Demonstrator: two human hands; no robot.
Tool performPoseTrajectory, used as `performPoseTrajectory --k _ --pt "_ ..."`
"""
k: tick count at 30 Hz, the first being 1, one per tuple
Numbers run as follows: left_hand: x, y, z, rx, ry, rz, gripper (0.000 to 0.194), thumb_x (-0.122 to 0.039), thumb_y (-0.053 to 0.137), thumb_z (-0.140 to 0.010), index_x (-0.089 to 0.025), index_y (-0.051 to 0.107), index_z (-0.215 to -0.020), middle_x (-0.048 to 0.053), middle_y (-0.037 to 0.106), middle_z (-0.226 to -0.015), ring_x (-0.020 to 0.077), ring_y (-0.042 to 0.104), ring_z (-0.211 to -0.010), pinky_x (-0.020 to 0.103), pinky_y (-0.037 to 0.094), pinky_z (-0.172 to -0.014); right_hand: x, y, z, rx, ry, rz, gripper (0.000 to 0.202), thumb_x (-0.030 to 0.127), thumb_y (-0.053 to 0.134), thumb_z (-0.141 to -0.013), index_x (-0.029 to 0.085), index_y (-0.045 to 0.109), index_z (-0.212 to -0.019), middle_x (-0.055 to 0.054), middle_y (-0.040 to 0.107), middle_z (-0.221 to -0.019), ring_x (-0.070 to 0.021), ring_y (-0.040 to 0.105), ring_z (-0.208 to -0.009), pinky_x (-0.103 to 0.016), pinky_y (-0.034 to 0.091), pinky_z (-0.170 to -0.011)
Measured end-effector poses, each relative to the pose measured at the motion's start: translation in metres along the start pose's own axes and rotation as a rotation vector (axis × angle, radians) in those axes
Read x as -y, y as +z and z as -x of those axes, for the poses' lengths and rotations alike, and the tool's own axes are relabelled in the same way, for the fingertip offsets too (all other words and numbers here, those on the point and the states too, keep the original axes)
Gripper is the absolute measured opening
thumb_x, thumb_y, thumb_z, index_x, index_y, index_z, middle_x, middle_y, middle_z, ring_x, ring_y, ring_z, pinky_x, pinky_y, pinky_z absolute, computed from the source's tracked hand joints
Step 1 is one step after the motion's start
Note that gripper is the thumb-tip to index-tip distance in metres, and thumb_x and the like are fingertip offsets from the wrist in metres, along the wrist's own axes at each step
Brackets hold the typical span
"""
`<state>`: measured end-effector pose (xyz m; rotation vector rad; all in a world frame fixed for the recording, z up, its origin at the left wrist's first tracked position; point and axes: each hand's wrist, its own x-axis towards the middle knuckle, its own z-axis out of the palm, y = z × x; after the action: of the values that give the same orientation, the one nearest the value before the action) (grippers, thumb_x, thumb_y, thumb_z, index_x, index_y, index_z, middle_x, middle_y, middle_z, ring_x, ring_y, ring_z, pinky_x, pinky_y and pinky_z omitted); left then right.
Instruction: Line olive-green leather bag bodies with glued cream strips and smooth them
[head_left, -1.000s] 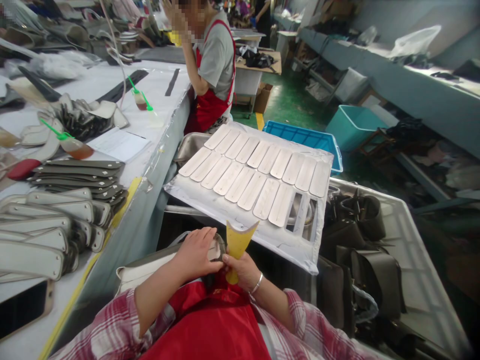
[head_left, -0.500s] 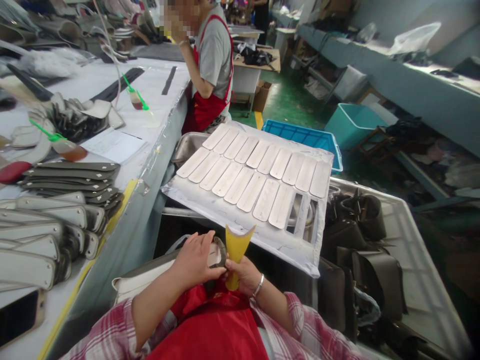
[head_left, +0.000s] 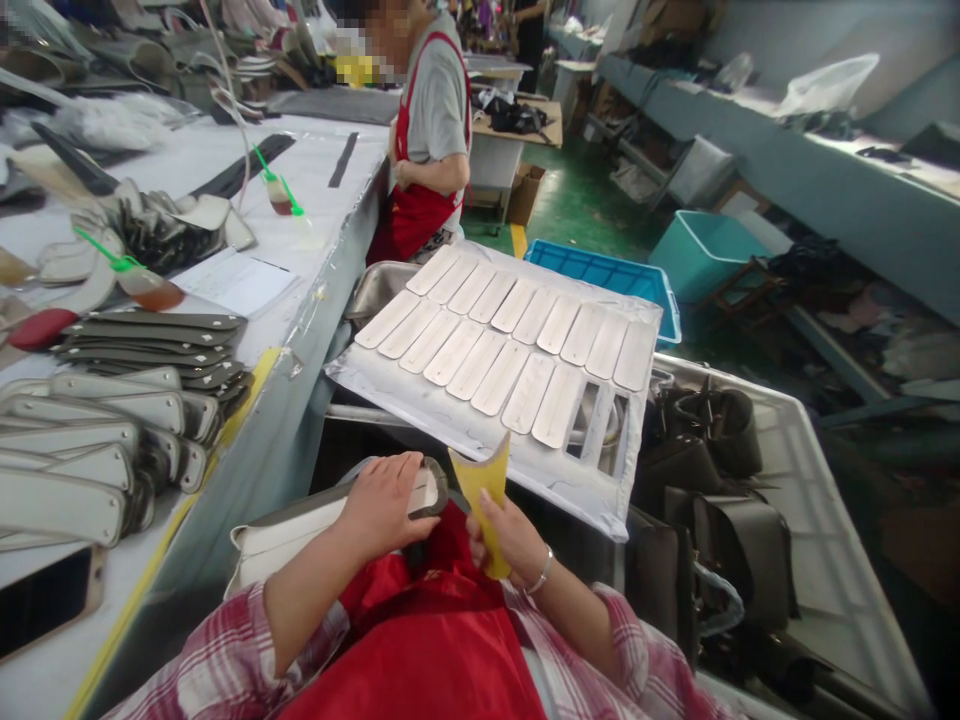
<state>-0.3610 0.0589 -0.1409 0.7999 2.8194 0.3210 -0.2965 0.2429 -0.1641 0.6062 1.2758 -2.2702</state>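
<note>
A bag-like piece [head_left: 289, 535], dark on top with a cream side, lies across my lap. My left hand [head_left: 386, 505] is wrapped over its right end, where a pale oval patch shows beside the fingertips. In my right hand [head_left: 510, 535] is a yellow curved tool [head_left: 484, 480], held upright with the fingers closed round it; its wide concave end points up. The two hands are a little apart. Just beyond them, a white-covered board [head_left: 592, 490] carries two rows of pale rounded strips [head_left: 450, 350].
Stacked strips [head_left: 67, 490], a phone [head_left: 52, 600] and glue bottles [head_left: 146, 287] are on the left table [head_left: 322, 215]. At right, a white bin [head_left: 847, 520] holds dark bags [head_left: 750, 550]. A person [head_left: 439, 120] in a red apron stands ahead, near a blue crate [head_left: 607, 270].
My right hand has moved slightly right and away from the piece, tilting the yellow tool. The person ahead has lowered a raised hand to the waist.
</note>
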Motion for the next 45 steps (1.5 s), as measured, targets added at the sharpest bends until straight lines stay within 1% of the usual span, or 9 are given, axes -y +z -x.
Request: performPoseTrajectory --k 4,6,8,14,19,26,35,40,45 --pt "-0.004 0.001 0.004 0.015 -0.034 -0.035 0.074 -0.049 0.057 -0.066 -0.013 0.036 -0.128 0.014 0.043 -0.131 0.0284 0.040 -0.117 0.040 0.026 -0.100 0.014 -0.011 0.032 0.147 0.088 0.184 0.045 0.054 0.060 -0.070 0.011 0.052 -0.078 -0.005 0.061 -0.062 -0.0150 0.058 -0.045 -0.024 0.043 -0.042" --pt "-0.004 0.002 0.005 0.041 -0.041 -0.049 0.078 -0.048 0.058 -0.064 -0.012 0.034 -0.130 0.015 0.041 -0.133 0.0293 0.038 -0.118 0.040 0.025 -0.100 0.016 -0.011 0.041 0.225 0.151 0.213 0.042 0.049 0.063 -0.068 0.010 0.053 -0.082 -0.007 0.064 -0.065 -0.0138 0.058 -0.045 -0.022 0.042 -0.042" --pt "-0.003 0.003 0.006 0.058 -0.034 -0.058 0.082 -0.046 0.059 -0.063 -0.010 0.032 -0.131 0.016 0.039 -0.134 0.0296 0.037 -0.119 0.040 0.025 -0.100 0.013 -0.008 0.043 0.241 0.182 0.199 0.041 0.047 0.065 -0.067 0.011 0.053 -0.083 -0.005 0.063 -0.063 -0.0101 0.053 -0.040 -0.020 0.037 -0.038" --pt "0.006 0.005 0.006 0.050 0.034 -0.046 0.080 -0.039 0.054 -0.064 -0.006 0.030 -0.133 0.015 0.039 -0.135 0.0256 0.035 -0.121 0.038 0.024 -0.101 0.003 0.007 0.032 0.149 0.218 0.138 0.038 0.046 0.065 -0.067 0.012 0.052 -0.078 0.000 0.056 -0.056 -0.0057 0.043 -0.034 -0.019 0.027 -0.033" --pt "0.008 0.005 0.006 0.041 0.038 -0.031 0.081 -0.039 0.056 -0.063 -0.007 0.031 -0.133 0.014 0.040 -0.135 0.0253 0.036 -0.121 0.038 0.025 -0.101 0.007 0.003 0.024 0.156 0.293 0.143 0.041 0.047 0.067 -0.064 0.011 0.054 -0.076 0.000 0.055 -0.054 -0.0051 0.041 -0.033 -0.018 0.026 -0.032" --pt "0.013 0.002 0.001 0.077 0.089 -0.026 0.096 -0.069 0.056 -0.062 -0.008 0.033 -0.132 0.017 0.042 -0.132 0.0288 0.041 -0.119 0.039 0.030 -0.098 0.009 -0.014 0.010 0.204 0.327 0.188 0.042 0.048 0.065 -0.068 0.010 0.056 -0.080 -0.001 0.056 -0.056 -0.0056 0.042 -0.033 -0.016 0.028 -0.030" --pt "0.013 0.006 -0.008 0.043 0.100 -0.027 0.098 -0.074 0.054 -0.061 -0.007 0.037 -0.131 0.019 0.045 -0.129 0.0307 0.043 -0.116 0.041 0.032 -0.096 0.042 -0.010 0.003 0.221 0.462 0.289 0.042 0.051 0.064 -0.066 0.011 0.053 -0.074 0.000 0.055 -0.053 -0.0058 0.041 -0.032 -0.018 0.036 -0.029" --pt "0.011 0.008 -0.009 0.005 0.095 -0.025 0.088 -0.071 0.047 -0.069 -0.008 0.038 -0.130 0.018 0.047 -0.127 0.0290 0.044 -0.114 0.041 0.033 -0.094 0.062 -0.008 -0.008 0.214 0.488 0.440 0.041 0.052 0.062 -0.068 0.012 0.053 -0.073 0.000 0.056 -0.054 -0.0069 0.044 -0.033 -0.019 0.038 -0.030" --pt "0.010 0.011 -0.006 -0.017 0.074 -0.038 0.085 -0.069 0.046 -0.071 -0.008 0.038 -0.130 0.016 0.048 -0.127 0.0283 0.044 -0.115 0.042 0.033 -0.094 0.069 -0.011 -0.017 0.297 0.481 0.514 0.039 0.051 0.062 -0.069 0.014 0.052 -0.078 0.002 0.055 -0.055 -0.0066 0.045 -0.034 -0.018 0.038 -0.031"
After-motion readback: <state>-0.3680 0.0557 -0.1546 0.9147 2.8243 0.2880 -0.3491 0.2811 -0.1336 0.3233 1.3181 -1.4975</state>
